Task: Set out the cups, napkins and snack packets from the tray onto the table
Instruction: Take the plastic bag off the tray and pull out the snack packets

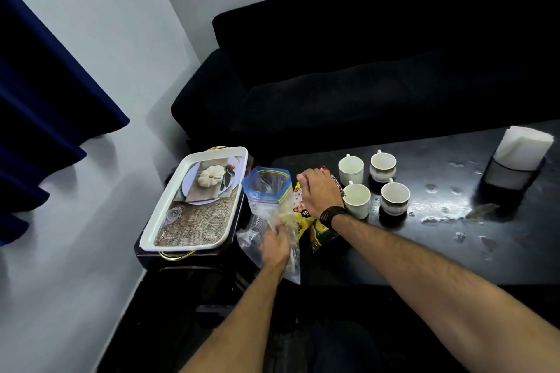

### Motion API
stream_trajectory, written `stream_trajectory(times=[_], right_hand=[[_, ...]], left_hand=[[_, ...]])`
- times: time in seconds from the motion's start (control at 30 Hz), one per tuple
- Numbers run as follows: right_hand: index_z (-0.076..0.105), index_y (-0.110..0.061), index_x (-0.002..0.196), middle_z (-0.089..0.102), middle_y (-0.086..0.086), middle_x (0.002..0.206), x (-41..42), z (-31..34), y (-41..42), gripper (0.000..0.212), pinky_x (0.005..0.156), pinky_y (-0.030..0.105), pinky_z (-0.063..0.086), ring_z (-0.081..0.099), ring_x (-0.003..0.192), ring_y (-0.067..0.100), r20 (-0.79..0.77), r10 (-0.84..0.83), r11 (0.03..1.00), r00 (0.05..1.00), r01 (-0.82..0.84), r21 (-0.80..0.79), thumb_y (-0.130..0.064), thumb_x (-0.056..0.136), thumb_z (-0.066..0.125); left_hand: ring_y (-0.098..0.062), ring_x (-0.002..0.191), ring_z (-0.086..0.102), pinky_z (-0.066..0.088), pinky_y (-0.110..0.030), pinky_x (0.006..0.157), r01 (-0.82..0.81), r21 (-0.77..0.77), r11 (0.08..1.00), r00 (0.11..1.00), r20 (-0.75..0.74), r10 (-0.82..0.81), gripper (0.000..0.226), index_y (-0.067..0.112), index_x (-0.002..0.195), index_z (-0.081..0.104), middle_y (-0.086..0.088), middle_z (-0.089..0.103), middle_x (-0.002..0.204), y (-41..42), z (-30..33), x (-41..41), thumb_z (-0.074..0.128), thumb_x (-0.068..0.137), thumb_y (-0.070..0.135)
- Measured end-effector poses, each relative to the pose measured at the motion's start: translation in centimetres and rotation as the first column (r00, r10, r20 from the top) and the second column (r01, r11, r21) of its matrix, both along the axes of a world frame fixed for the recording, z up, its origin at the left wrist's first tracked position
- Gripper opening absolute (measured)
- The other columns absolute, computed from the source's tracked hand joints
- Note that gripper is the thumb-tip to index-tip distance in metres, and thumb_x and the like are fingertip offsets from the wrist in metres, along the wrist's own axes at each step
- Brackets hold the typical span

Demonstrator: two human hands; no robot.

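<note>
Clear zip bag gripped upright by left hand; snack packet pressed onto table under right hand, grip unclear; tray emptied.

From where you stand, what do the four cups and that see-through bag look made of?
The four white cups look like glazed ceramic: glossy, opaque, handled. The clear zip-top bag in the left hand looks like thin plastic film: transparent, crinkled, with a blue seal strip.

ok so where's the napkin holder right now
In the head view, the napkin holder stands at the far right of the black table, right of the four cups.
</note>
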State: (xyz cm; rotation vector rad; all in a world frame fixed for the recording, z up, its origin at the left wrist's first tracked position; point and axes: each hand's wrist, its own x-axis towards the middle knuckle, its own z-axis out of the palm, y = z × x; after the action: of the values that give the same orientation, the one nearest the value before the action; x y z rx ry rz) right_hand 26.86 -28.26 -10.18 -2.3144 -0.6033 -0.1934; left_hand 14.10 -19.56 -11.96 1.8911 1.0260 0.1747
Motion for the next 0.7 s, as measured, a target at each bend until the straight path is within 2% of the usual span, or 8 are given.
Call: stream_trajectory(times=[0.1, 0.17, 0.23, 0.33, 0.47, 0.53, 0.6, 0.7], right_hand=[[0.056, -0.025, 0.119, 0.067, -0.003, 0.094, -1.6, 1.1, -0.3, 0.078, 0.078, 0.035, 0.050, 0.063, 0.087, 0.019, -0.365, 0.188, 0.977, 0.912, -0.137, 0.162, -0.086, 0.078, 0.030], [0.046, -0.028, 0.129, 0.065, -0.003, 0.105, -2.9, 1.8, 0.1, 0.095, 0.083, 0.037, 0.052, 0.064, 0.093, 0.018, -0.445, 0.309, 0.951, 0.841, -0.258, 0.172, -0.096, 0.063, 0.035], [0.040, -0.028, 0.134, 0.061, -0.005, 0.121, -4.0, 2.3, 0.5, 0.099, 0.090, 0.038, 0.051, 0.061, 0.105, 0.017, -0.481, 0.352, 0.936, 0.803, -0.291, 0.199, -0.094, 0.061, 0.046], [0.039, -0.023, 0.136, 0.063, 0.003, 0.120, -4.5, 2.9, 0.6, 0.073, 0.085, 0.033, 0.049, 0.062, 0.106, 0.024, -0.480, 0.206, 0.977, 0.853, -0.153, 0.147, -0.059, 0.078, 0.066], [0.047, -0.022, 0.137, 0.066, 0.014, 0.120, -2.8, 5.5, -1.6, 0.055, 0.095, 0.044, 0.051, 0.062, 0.110, 0.033, -0.475, 0.079, 0.946, 0.877, 0.083, 0.312, -0.001, 0.086, 0.049], [0.053, -0.019, 0.135, 0.066, 0.012, 0.120, -2.1, 7.6, -3.3, 0.054, 0.088, 0.045, 0.056, 0.066, 0.101, 0.030, -0.515, 0.167, 0.825, 0.841, 0.168, 0.540, 0.009, 0.089, 0.047], [0.059, -0.014, 0.127, 0.068, 0.013, 0.106, -1.8, 9.8, -4.9, 0.044, 0.067, 0.035, 0.059, 0.068, 0.075, 0.020, -0.534, 0.331, 0.592, 0.778, 0.269, 0.759, 0.011, 0.092, 0.049], [0.066, -0.011, 0.110, 0.068, 0.015, 0.091, -2.2, 12.7, -6.9, 0.023, 0.056, 0.029, 0.058, 0.066, 0.064, 0.022, -0.500, 0.570, 0.311, 0.652, 0.392, 0.866, 0.001, 0.093, 0.055]], left_hand=[[-0.039, 0.109, 0.061, 0.047, -0.036, 0.090, -0.008, 0.054, 0.999, 1.000, 0.022, 0.007, 0.048, -0.004, 0.112, 0.063, -0.027, 0.064, 0.112, -0.8, 0.7, 0.4, 0.038, 0.104, 0.036], [-0.039, 0.095, 0.065, 0.043, -0.025, 0.075, 0.027, 0.053, 0.998, 0.999, 0.034, -0.029, 0.047, -0.004, 0.097, 0.063, -0.028, 0.064, 0.099, -1.6, 1.5, 0.5, 0.036, 0.105, 0.034], [-0.045, 0.105, 0.061, 0.044, -0.023, 0.090, 0.132, 0.026, 0.991, 0.990, 0.047, -0.134, 0.037, -0.014, 0.112, 0.058, -0.035, 0.060, 0.116, -2.6, 2.6, 0.4, 0.038, 0.105, 0.017], [-0.038, 0.122, 0.056, 0.044, -0.036, 0.097, 0.328, 0.117, 0.937, 0.942, 0.037, -0.335, 0.043, -0.003, 0.135, 0.047, -0.023, 0.058, 0.132, -2.9, 3.6, -0.2, 0.055, 0.096, 0.015], [-0.020, 0.126, 0.054, 0.043, -0.028, 0.103, 0.381, 0.090, 0.920, 0.907, 0.158, -0.391, 0.057, 0.012, 0.134, 0.056, -0.002, 0.057, 0.137, -2.2, 6.4, -1.9, 0.072, 0.086, 0.037], [-0.023, 0.126, 0.053, 0.047, -0.034, 0.100, 0.180, 0.107, 0.978, 0.925, 0.320, -0.205, 0.050, 0.017, 0.125, 0.062, -0.001, 0.056, 0.133, -1.1, 8.0, -2.7, 0.076, 0.081, 0.037], [-0.027, 0.135, 0.041, 0.041, -0.047, 0.108, -0.021, 0.032, 0.999, 0.934, 0.356, 0.008, 0.076, 0.021, 0.142, 0.046, -0.008, 0.037, 0.148, 0.0, 9.3, -3.4, 0.079, 0.077, 0.042], [-0.038, 0.139, 0.035, 0.043, -0.057, 0.105, 0.043, -0.403, 0.914, 0.924, 0.364, 0.117, 0.121, 0.033, 0.156, 0.008, -0.014, 0.015, 0.160, 0.8, 10.2, -4.2, 0.087, 0.065, 0.034]])
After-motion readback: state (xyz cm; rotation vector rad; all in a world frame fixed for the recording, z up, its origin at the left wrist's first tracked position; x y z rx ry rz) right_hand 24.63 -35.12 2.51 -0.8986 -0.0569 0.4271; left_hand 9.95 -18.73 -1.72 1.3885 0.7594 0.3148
